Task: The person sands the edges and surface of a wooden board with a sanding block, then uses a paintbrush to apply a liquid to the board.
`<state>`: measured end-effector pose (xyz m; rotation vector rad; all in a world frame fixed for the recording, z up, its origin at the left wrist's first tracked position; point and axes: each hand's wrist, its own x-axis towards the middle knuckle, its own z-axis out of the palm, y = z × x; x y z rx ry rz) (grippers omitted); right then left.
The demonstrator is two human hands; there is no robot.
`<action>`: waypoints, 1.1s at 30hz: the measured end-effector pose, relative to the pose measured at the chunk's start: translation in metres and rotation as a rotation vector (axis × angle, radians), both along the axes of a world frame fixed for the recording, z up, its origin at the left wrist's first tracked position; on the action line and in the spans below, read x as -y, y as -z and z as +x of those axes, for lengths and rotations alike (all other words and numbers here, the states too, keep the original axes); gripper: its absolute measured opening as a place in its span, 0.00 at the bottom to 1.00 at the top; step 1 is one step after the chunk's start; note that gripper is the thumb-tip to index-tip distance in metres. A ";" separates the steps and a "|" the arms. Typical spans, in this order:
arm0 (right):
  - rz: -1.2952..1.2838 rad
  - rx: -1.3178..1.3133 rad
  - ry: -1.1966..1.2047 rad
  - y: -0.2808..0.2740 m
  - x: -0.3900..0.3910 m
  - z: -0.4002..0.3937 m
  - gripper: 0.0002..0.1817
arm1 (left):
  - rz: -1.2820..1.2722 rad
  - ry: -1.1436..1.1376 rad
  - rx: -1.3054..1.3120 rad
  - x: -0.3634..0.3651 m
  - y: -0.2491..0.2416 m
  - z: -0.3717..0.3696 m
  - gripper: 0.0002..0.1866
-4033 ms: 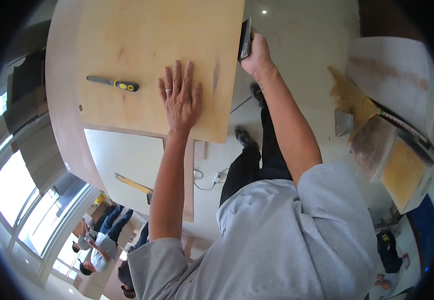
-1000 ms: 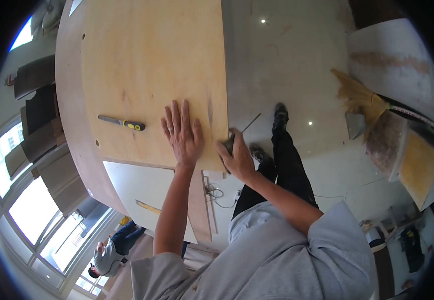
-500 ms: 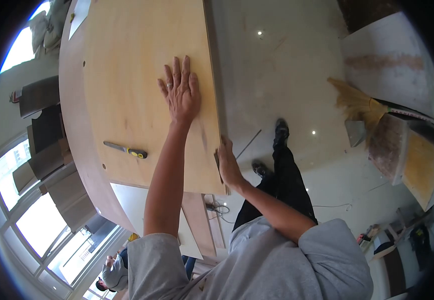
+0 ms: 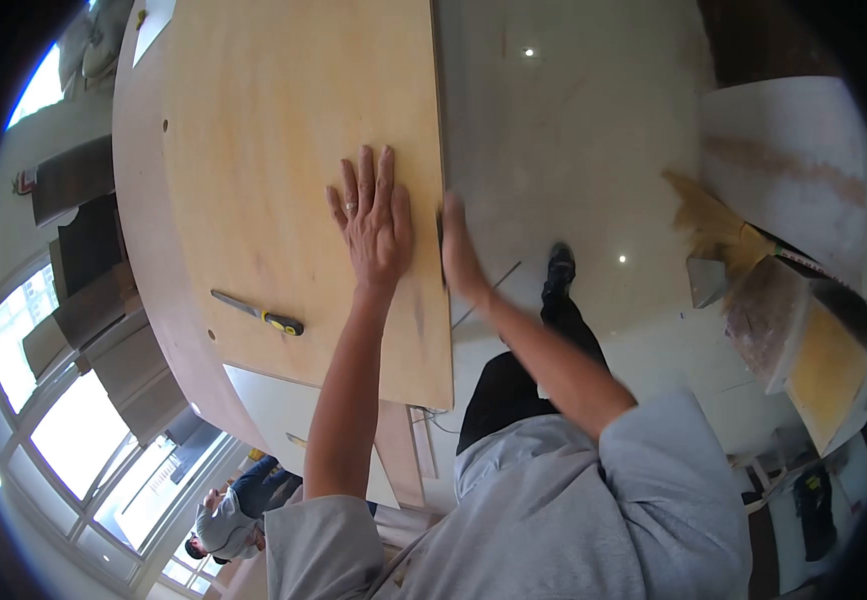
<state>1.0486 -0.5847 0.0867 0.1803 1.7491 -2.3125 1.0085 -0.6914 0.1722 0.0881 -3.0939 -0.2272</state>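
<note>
My left hand (image 4: 375,232) lies flat on a large wooden board (image 4: 264,200), fingers stretched out, a ring on one of them. Along the board's right edge, my right hand (image 4: 464,255) is closed and slightly blurred. Between its palm and that edge shows a thin dark flat block (image 4: 442,235), mostly hidden by the hand; its exact kind cannot be made out. To the left of my left forearm, a file (image 4: 257,312) with a black and yellow handle rests on the board.
A white panel (image 4: 274,405) sits below the board's near end. A straw broom (image 4: 719,220) and stacked panels (image 4: 804,350) stand at right. A thin rod (image 4: 494,290) shows near my feet. Another person (image 4: 234,510) is at lower left, by the windows.
My right hand has slid forward along the board's edge with the dark flat block. My left hand remains flat on the board. The view has shifted a little, and one foot is now hidden.
</note>
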 end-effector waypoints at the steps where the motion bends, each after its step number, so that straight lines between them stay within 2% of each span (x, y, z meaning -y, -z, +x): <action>1: -0.128 0.199 -0.093 -0.031 -0.013 0.039 0.33 | 0.012 -0.006 0.007 0.000 0.000 0.003 0.29; 3: -0.150 0.288 -0.214 -0.026 -0.019 0.104 0.35 | 0.039 -0.012 0.004 0.001 0.002 0.000 0.29; 4: -0.091 0.205 -0.184 -0.013 -0.015 0.096 0.36 | 0.046 -0.010 0.002 0.000 0.001 -0.002 0.29; 7: 0.076 -0.050 -0.108 0.043 0.011 0.004 0.39 | 0.044 -0.007 0.005 0.001 -0.002 0.001 0.29; 8: -0.269 0.144 -0.071 0.005 0.001 -0.071 0.43 | 0.031 0.000 0.007 0.001 -0.003 0.003 0.29; 10: -0.214 0.102 -0.124 -0.012 -0.011 -0.177 0.49 | 0.010 0.009 -0.016 0.001 -0.005 -0.007 0.29; 13: -0.317 0.119 -0.102 -0.005 -0.006 -0.199 0.48 | 0.001 -0.002 0.002 -0.001 -0.008 0.003 0.30; 14: -0.315 0.120 -0.128 0.001 -0.006 -0.181 0.46 | 0.008 -0.002 0.000 -0.001 -0.009 0.002 0.30; 16: -0.309 0.118 -0.178 0.024 -0.011 -0.094 0.44 | 0.018 -0.005 -0.005 -0.002 -0.010 -0.002 0.30; 17: -0.207 0.108 -0.179 0.010 -0.012 -0.046 0.42 | 0.018 -0.008 0.000 -0.002 -0.011 -0.002 0.30; 18: 0.072 -0.034 -0.214 0.056 -0.012 0.009 0.40 | 0.016 -0.008 0.007 -0.002 -0.012 -0.002 0.30; 20: -0.214 0.351 -0.154 -0.025 -0.017 0.023 0.38 | 0.037 -0.013 0.014 -0.002 -0.012 -0.003 0.30; 23: -0.279 0.266 -0.050 -0.009 -0.007 -0.057 0.36 | 0.049 -0.029 0.038 -0.002 -0.014 -0.002 0.31; 24: -0.267 0.070 -0.106 0.015 -0.003 -0.112 0.38 | 0.051 -0.032 0.048 -0.001 -0.015 -0.004 0.31; 26: -0.191 0.101 -0.135 0.007 -0.010 -0.247 0.46 | 0.057 -0.032 0.060 -0.001 -0.018 -0.009 0.31; 27: -0.150 0.133 -0.155 -0.004 -0.014 -0.279 0.50 | 0.063 -0.038 0.082 -0.001 -0.020 -0.007 0.31; 32: -0.219 0.128 -0.243 -0.038 -0.020 -0.307 0.48 | 0.096 -0.031 0.169 0.002 -0.026 -0.010 0.32; 33: -0.167 0.192 -0.205 -0.046 -0.020 -0.272 0.49 | 0.111 -0.036 0.178 0.002 -0.026 -0.011 0.32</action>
